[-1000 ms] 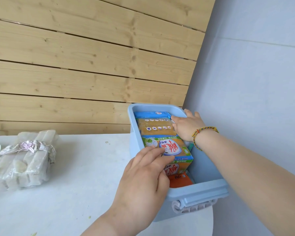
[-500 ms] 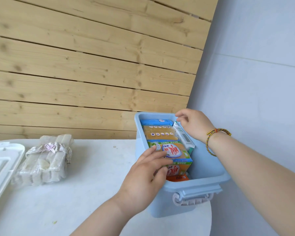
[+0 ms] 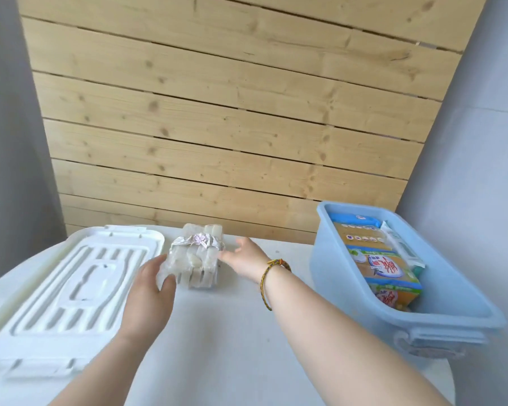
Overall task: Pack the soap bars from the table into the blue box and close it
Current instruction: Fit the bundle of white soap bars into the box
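The left hand (image 3: 153, 291) lies flat against the near left side of the bundle (image 3: 197, 256), fingers relaxed and touching the wrap but not closed round it. The right hand (image 3: 244, 256) comes at the bundle's right side with fingers spread wide; its tips are at the wrap, and I cannot tell whether they touch. Neither hand holds anything yet.

The step in hand looks like picking up the last soap left out. The next move calls for both hands to press in from either side, lift the bundle as one piece, and carry it right to the box (image 3: 335, 273).

The bundle is a row of pale, translucent bars in clear film, tied across the top with a ribbon bow. It sits on the table (image 3: 217, 347), far of centre, just right of the lid (image 3: 71, 285). The film may slip and the bars may shift under a loose grip.

The box stands open at the right, with printed packs (image 3: 384, 268) filling its left side and room along its right wall.
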Demonstrator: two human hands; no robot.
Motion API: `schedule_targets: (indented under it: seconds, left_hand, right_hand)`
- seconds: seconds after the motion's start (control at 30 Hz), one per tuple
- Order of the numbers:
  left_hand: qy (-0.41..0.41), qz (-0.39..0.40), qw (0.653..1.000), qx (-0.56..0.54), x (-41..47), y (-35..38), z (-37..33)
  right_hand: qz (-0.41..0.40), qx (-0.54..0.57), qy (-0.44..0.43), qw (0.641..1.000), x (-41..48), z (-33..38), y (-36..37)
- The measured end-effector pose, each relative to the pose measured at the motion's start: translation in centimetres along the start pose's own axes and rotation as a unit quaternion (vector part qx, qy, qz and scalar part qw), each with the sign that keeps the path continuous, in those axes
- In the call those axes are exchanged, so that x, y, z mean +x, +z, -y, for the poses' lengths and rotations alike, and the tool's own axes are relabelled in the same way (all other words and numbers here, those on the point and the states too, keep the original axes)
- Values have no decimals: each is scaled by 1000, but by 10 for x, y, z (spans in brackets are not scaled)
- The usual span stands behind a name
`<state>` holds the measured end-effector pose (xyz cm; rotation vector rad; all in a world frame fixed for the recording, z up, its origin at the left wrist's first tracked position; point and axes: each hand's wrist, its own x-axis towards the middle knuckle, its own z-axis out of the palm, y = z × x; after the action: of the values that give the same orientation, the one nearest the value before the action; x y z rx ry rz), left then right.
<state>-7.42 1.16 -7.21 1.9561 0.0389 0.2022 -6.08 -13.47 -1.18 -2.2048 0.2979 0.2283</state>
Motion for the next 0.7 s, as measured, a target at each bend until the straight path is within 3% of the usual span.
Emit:
schedule_targets:
  seconds: [0.27,0.53,0.7]
  left_hand:
    - [-151,112,982,-28,60,13,-10]
    - [-221,132,966,20,101,34,2]
    - [-215,131,968,6,109,40,8]
  right_hand:
    - [-16,157,101,982,61,2,41]
    - [-11,234,130,963,100,-9,54]
    - [-27,361,119,924,106,-13,73]
